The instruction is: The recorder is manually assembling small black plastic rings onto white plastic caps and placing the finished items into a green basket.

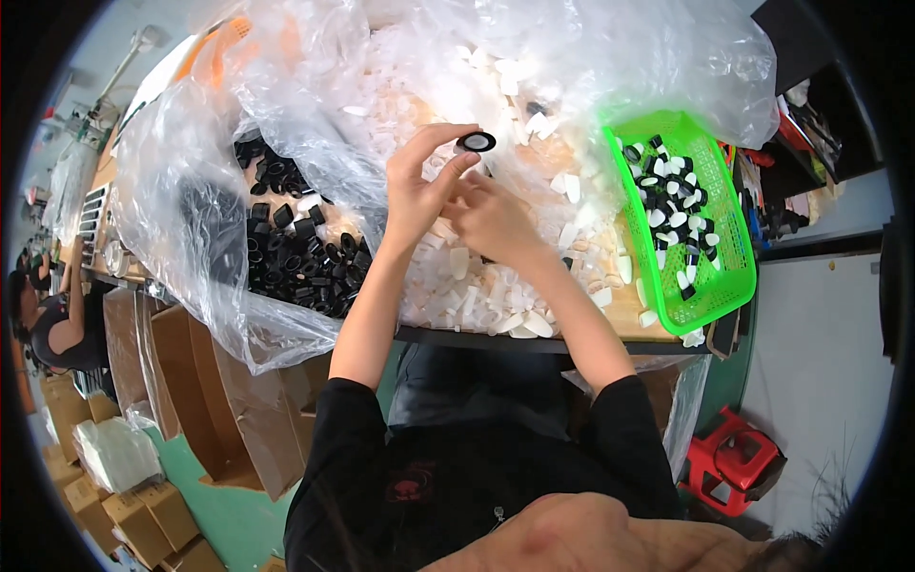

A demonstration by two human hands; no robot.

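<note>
My left hand (419, 186) pinches a small black oval cap (489, 142) between thumb and forefinger, raised above the table. A pale white inside shows within the cap's black rim. Close beside and below it, my right hand (496, 226) is closed, its fingertips tucked behind the left wrist and thumb. What those fingers hold, if anything, is hidden. Beneath both hands spreads a heap of loose white and translucent plastic pieces (460, 264). To the left lies a pile of black caps (300, 262) on clear plastic sheeting.
A green basket (748, 276) on the right contains several black-and-white pieces. Clear plastic bags (667, 57) cover the far side. Cardboard boxes (205, 400) stand below left, and a red stool (734, 458) is on the floor at right. Another person (62, 324) sits far left.
</note>
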